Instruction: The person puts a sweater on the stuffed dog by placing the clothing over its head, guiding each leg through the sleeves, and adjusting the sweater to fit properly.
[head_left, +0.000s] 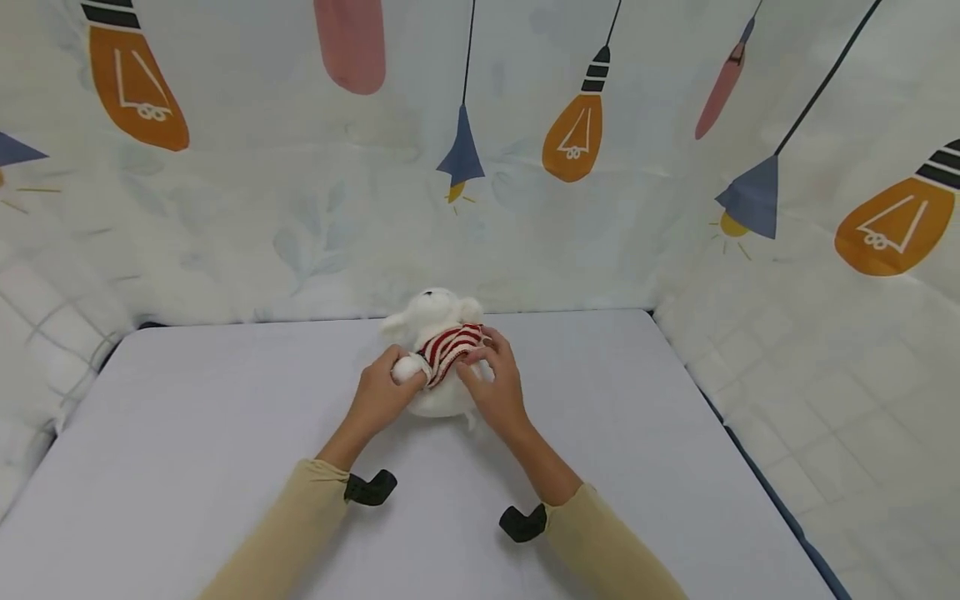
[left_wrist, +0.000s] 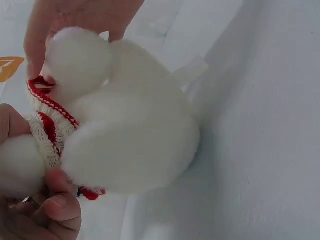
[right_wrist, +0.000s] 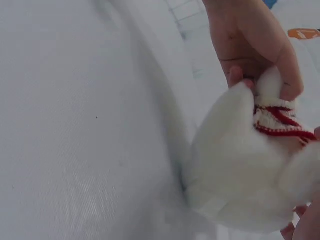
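A white plush toy [head_left: 442,398] sits tilted on the table, dressed in a red-and-white striped knit sweater [head_left: 453,343]. My left hand [head_left: 380,393] grips the toy's round paw [head_left: 408,367] at the sleeve end, thumb in front and fingers behind. On the other side, my right hand [head_left: 497,387] pinches the sweater's lower edge. The left wrist view shows the toy's round body [left_wrist: 132,150] with the sweater [left_wrist: 50,117] bunched above it. Seen from the right wrist, the left hand [right_wrist: 252,37] reaches round the far paw [right_wrist: 270,84].
The table [head_left: 225,433] has a white cover. Behind it hangs a pale curtain [head_left: 360,225] printed with bulbs and lamps. A black wrist mount [head_left: 371,487] sits below the left hand, another mount [head_left: 522,523] below the right.
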